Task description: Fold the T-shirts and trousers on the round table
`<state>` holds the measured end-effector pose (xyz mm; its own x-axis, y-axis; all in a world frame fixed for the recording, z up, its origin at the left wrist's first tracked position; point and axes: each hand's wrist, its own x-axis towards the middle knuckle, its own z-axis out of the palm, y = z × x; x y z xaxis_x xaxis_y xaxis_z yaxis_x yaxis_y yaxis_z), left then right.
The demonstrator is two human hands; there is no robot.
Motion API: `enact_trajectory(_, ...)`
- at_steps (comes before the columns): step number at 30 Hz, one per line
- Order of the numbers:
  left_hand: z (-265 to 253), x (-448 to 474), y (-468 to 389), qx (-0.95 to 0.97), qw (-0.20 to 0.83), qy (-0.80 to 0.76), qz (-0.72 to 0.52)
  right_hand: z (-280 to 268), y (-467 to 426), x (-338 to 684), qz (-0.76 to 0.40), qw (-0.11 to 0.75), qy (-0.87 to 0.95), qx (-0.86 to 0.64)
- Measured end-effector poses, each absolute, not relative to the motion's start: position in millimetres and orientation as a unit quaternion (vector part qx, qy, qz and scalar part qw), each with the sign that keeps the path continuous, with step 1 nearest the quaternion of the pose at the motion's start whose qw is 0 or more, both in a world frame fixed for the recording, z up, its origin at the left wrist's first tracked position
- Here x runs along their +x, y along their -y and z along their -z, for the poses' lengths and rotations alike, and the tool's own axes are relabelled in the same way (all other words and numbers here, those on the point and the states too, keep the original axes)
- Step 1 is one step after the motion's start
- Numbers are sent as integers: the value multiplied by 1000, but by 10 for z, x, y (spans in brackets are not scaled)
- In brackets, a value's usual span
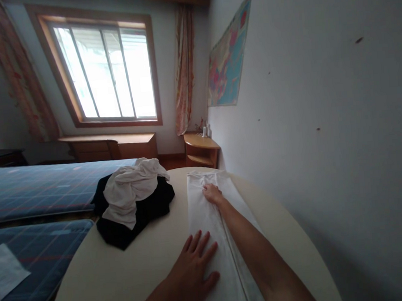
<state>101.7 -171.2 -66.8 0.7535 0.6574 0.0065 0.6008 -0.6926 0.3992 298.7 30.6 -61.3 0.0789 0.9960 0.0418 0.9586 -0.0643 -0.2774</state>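
A pair of white trousers (206,215) lies lengthwise on the round cream table (154,261), the waist end at the far edge. The long side seams run back towards me, and my arm covers part of the cloth. My left hand (194,267) rests with spread fingers on the left side of the near leg part. Further up, near the waist, my right hand (212,193) has its fingers curled on the fabric, which puckers at the fingertips.
To the left, a crumpled pale garment (130,184) lies on a black garment (156,202) at the table edge. Plaid mattresses (50,185) stand beyond, one bearing a white sheet (3,272). A wall (328,173) runs close on the right; a corner shelf (202,143) stands behind.
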Motion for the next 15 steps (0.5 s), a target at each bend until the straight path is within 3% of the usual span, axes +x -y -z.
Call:
enact_trajectory(7,680,1012,1707,918,187,-340,-79,632,-131,2894,-5,133,684,-717)
enact_trajectory(15,647,1019,1715,917,180,-349,-72,574,140,2874,5,75,761,-644)
